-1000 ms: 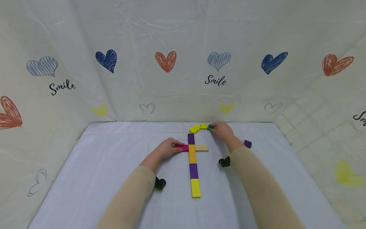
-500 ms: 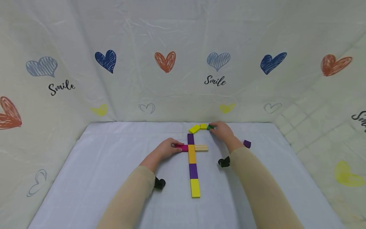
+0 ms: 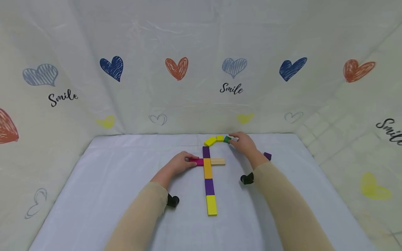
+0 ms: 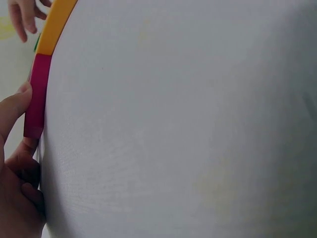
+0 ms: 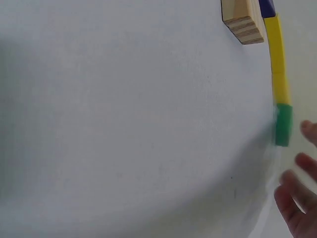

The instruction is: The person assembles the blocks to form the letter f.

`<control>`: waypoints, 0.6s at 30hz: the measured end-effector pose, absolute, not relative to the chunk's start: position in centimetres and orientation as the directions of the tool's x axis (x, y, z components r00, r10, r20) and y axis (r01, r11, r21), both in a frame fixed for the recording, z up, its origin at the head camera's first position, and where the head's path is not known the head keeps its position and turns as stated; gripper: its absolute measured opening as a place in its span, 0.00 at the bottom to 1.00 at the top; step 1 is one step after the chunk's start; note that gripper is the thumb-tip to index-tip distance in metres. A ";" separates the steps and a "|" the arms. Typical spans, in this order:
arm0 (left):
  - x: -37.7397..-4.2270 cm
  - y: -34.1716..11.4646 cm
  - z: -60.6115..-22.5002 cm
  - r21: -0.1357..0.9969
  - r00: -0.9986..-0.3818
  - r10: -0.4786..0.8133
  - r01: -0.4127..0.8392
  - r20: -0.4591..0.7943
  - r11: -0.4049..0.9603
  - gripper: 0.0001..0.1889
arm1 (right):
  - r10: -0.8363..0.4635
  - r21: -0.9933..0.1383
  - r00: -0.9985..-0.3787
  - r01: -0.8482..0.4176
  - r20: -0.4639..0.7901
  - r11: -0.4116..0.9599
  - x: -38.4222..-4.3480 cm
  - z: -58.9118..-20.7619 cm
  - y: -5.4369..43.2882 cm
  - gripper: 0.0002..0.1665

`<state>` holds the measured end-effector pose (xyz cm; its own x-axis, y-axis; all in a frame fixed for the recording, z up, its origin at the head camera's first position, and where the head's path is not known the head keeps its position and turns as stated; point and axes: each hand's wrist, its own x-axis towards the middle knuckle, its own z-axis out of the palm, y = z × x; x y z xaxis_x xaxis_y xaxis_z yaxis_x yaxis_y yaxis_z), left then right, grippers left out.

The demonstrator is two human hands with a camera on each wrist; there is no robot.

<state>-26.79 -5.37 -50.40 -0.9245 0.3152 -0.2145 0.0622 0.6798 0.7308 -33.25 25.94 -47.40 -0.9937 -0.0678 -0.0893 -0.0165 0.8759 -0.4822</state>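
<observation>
In the head view my left hand [image 3: 179, 163] holds a magenta block [image 3: 199, 162] between thumb and index finger. That magenta block [image 4: 38, 94] butts against an orange block [image 4: 55, 27] in the left wrist view. My right hand [image 3: 246, 144] is beside a small green block [image 3: 227, 139] at the top of the row. In the right wrist view its spread fingers [image 5: 293, 184] stand apart from the green block [image 5: 284, 125]. Two yellow blocks [image 3: 210, 141] curve from the green one to a purple block [image 3: 206, 152].
Below the orange block [image 3: 207, 168] lie a purple block [image 3: 209, 187] and a yellow block [image 3: 211, 205] in line. A bare wooden block [image 3: 218, 161] extends right. A loose purple block [image 3: 267, 156] lies by the right forearm. The white cloth table [image 3: 119, 167] meets a printed backdrop [image 3: 201, 104].
My right fingers have come off the green block, which now shows more fully. The left hand keeps its hold on the magenta block. The head view has shifted slightly.
</observation>
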 end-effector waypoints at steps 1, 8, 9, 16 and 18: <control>-26.7 -5.4 -50.4 0.730 -0.925 0.314 0.061 -0.216 0.681 0.15 | -0.069 -0.488 -0.994 -0.019 -0.085 0.873 -33.1 -47.3 26.1 0.26; -26.4 -5.4 -49.8 0.734 -0.926 0.314 0.062 -0.211 0.676 0.15 | -0.106 -0.472 -0.994 -0.079 -0.031 0.878 -32.0 -46.5 27.3 0.26; -26.4 -5.4 -49.7 0.733 -0.926 0.314 0.063 -0.210 0.677 0.15 | -0.112 -0.462 -0.993 -0.089 -0.023 0.882 -31.8 -46.4 27.6 0.26; -26.4 -5.4 -49.8 0.740 -0.924 0.319 0.063 -0.210 0.670 0.15 | -0.126 -0.426 -0.992 -0.107 -0.017 0.899 -30.4 -45.6 29.7 0.26; -26.5 -5.3 -49.9 0.739 -0.923 0.321 0.065 -0.211 0.671 0.15 | -0.121 -0.425 -0.992 -0.094 -0.035 0.900 -30.0 -45.4 30.4 0.26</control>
